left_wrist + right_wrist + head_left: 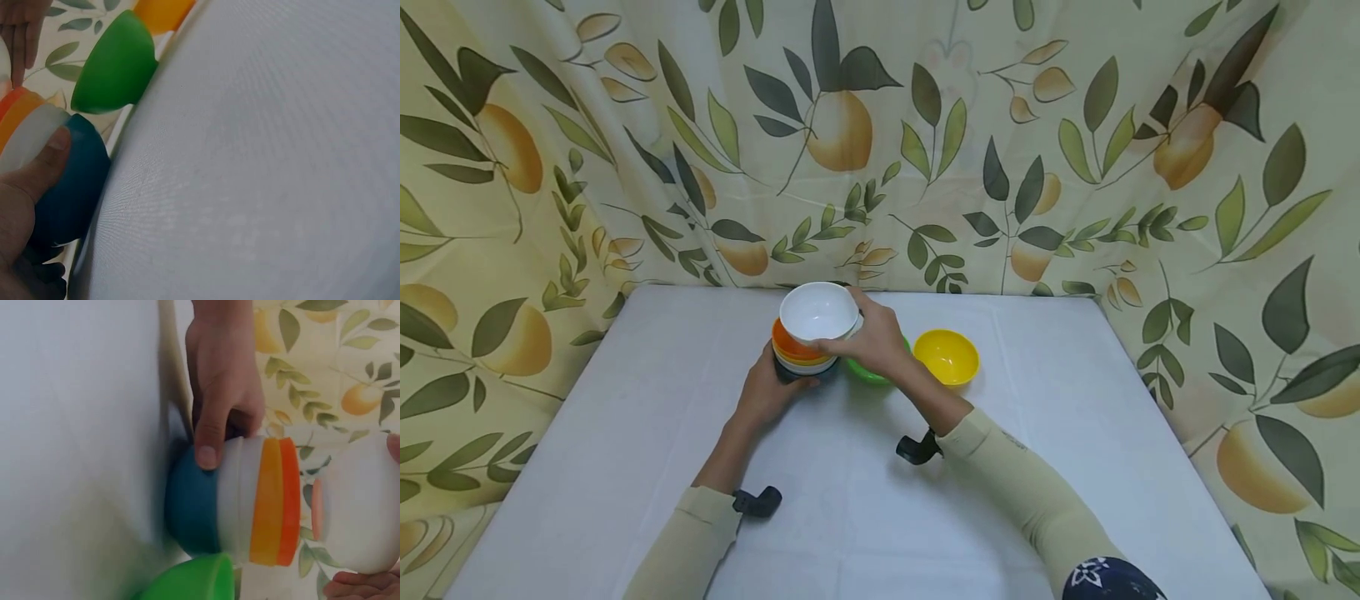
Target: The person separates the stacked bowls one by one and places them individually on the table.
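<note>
My left hand [766, 392] grips the side of a stack of nested bowls, its thumb pressed on the blue bowl [190, 506] at the bottom. Above the blue one come white layers [240, 494] and then orange ones, with a bright orange bowl [787, 342] on top. A white bowl [817, 312] is held by my right hand [880, 335] over the stack, thumb and fingers at its sides. In the right wrist view a gap shows between this bowl's foot [317, 509] and the orange rim.
Right beside the stack sits a green bowl [115, 65], partly behind my right hand in the head view. A yellow bowl [946, 358] stands to its right. All are on a white-covered table [842, 517], with a fruit-patterned curtain [925, 167] behind its back edge.
</note>
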A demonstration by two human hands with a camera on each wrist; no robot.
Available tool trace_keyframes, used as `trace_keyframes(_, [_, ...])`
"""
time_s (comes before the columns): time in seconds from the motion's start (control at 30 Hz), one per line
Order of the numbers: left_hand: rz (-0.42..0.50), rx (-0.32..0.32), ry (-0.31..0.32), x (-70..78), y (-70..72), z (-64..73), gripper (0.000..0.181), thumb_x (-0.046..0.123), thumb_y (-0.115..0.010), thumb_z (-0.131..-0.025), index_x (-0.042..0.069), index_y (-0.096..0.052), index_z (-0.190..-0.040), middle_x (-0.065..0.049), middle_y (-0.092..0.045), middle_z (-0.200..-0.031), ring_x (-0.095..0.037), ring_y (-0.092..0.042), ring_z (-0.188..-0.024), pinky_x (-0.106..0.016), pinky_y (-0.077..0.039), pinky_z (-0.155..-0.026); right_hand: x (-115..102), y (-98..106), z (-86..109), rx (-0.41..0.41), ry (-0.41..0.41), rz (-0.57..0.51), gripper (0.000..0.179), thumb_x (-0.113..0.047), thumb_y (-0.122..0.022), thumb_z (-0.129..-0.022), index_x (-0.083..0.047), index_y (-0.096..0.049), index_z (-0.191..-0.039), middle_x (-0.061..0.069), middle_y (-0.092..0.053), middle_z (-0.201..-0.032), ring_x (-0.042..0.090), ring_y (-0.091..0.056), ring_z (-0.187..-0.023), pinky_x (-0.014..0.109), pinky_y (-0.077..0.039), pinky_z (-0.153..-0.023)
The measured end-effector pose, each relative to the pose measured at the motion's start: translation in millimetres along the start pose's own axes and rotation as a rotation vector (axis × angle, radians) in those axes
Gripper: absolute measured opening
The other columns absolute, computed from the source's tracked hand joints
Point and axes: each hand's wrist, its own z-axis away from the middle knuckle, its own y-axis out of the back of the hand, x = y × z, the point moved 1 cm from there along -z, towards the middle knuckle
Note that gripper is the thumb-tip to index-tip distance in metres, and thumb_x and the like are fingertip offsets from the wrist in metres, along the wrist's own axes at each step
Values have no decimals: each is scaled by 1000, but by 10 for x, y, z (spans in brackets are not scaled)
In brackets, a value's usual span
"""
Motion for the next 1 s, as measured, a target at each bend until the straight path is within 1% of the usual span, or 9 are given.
trace_keyframes(0.13, [-2,2,-6,-9,-8,-5,101,30,-93,-83,12,-31,-161,-12,-48,-156,-33,-42,-145,-55,-27,-125,4,77,48,12,-32,19,105,-44,-93,-77,-2,-42,-159,16,-61,-145,30,-60,-129,46,-55,-104])
trace_keyframes(0.23, [-1,4,-14,-12,-17,-6,101,30,-93,-83,12,-31,-161,-12,-48,-156,-33,-43,-145,-54,-27,-125,20,135,87,25,-48,20,108,-46,-93,-77,0,-40,-160,18,-59,-147,31,-59,-130,46,-54,-105])
trace_keyframes(0.47, [-8,2,-17,-6,-12,1,105,33,-94,-81,12,-30,-162,-12,-47,-158,-32,-42,-147,-54,-25,-126,70,267,201,68,-86,7,107,-46,-94,-77,-3,-41,-160,16,-56,-151,32,-56,-135,49,-51,-109])
trace_keyframes(0.63, [-6,-1,-8,-16,-19,-2,109,35,-94,-81,11,-27,-164,-13,-43,-162,-33,-38,-150,-53,-24,-126,123,386,283,95,-98,-42,104,-43,-95,-76,-5,-44,-158,15,-57,-151,34,-53,-138,56,-48,-111])
trace_keyframes(0.73, [-1,-4,-5,-30,-27,-6,110,35,-94,-81,11,-26,-164,-13,-42,-163,-32,-37,-151,-53,-24,-126,178,453,323,114,-102,-55,101,-43,-95,-75,-6,-47,-156,13,-59,-148,33,-53,-137,55,-47,-112])
trace_keyframes(0.87, [11,2,-8,-35,-29,-4,110,33,-94,-81,12,-26,-164,-12,-42,-162,-32,-38,-150,-53,-24,-126,250,533,375,141,-105,-40,96,-44,-96,-74,-9,-52,-152,10,-62,-144,31,-55,-135,53,-47,-113])
trace_keyframes(1.0, [15,8,-17,-32,-27,-3,109,32,-94,-81,11,-27,-164,-13,-43,-162,-32,-38,-150,-53,-25,-126,304,609,429,164,-106,-37,90,-43,-96,-74,-11,-56,-147,10,-64,-139,32,-57,-132,54,-48,-110])
